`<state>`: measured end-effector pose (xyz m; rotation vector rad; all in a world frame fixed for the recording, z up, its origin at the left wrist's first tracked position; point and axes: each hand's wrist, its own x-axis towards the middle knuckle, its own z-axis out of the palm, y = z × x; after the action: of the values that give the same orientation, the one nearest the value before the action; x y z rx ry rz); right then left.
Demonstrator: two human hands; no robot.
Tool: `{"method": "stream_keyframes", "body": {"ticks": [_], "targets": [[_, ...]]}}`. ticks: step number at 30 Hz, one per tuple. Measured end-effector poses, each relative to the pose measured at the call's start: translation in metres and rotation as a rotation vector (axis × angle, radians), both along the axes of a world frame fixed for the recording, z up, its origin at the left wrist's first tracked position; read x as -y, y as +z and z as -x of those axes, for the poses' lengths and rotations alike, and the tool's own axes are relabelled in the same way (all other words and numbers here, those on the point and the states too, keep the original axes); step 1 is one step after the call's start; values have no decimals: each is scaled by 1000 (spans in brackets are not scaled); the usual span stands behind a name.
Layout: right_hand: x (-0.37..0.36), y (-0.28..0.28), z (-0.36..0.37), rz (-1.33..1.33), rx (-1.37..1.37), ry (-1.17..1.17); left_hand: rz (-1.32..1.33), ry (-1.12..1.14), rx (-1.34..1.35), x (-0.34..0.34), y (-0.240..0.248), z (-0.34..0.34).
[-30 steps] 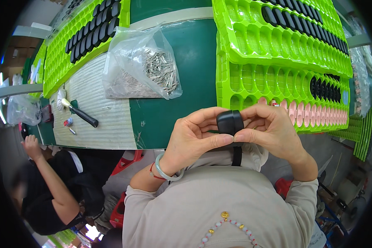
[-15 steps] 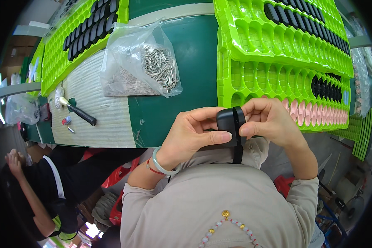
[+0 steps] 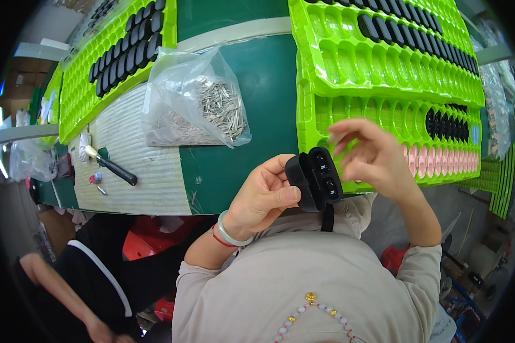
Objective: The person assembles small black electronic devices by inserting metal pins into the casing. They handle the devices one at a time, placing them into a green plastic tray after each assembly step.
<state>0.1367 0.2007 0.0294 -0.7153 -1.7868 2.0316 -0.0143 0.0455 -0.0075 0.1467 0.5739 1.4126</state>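
Observation:
My left hand (image 3: 264, 195) grips a glossy black earbud case (image 3: 305, 182) by its outer shell, thumb on the near side. The case stands with its two halves hinged apart, and two rounded hollows show in the right half. Just right of the case, my right hand (image 3: 377, 163) is lifted with its fingers curved and apart. Its fingertips are slightly blurred, and no object shows between them. Behind that hand lies a lime green tray (image 3: 324, 108) holding a row of pink oval parts (image 3: 440, 161) and several black parts (image 3: 447, 126).
Another green tray (image 3: 333, 80) with black oval pieces overlaps it. A clear bag of metal pins (image 3: 223, 111) lies mid-table. On the ribbed mat (image 3: 149, 183) rests a black-handled tool (image 3: 117, 169). At the far left stands a green tray (image 3: 77, 106) of black pieces. A co-worker's arm (image 3: 60, 291) shows lower left.
The earbud case has gone from nearly closed to spread apart. My right hand has let go of it and risen away to the right. The co-worker's arm has moved lower.

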Motion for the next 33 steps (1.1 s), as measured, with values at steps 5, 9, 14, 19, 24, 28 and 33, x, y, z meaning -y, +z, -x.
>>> {"method": "stream_keyframes", "body": {"ticks": [5,9,14,19,24,28,33], "targets": [[8,39,5,-1147,-30,193,21,116,-25,-3,10,9],[6,37,19,-1257,-63,223,18,160,-8,-13,17,12],[-51,53,72,-1325,-17,215,-159,202,-1165,-4,43,26],[-148,21,204,-1572,-171,111,-286,359,-2361,-9,58,61],[-220,-25,304,-1586,9,-162,42,137,-2413,-31,34,90],[-224,-36,351,-1526,93,-245,76,168,-2220,-28,16,101],[-234,-58,380,-1453,115,-261,62,291,-2126,-31,6,102]]}}
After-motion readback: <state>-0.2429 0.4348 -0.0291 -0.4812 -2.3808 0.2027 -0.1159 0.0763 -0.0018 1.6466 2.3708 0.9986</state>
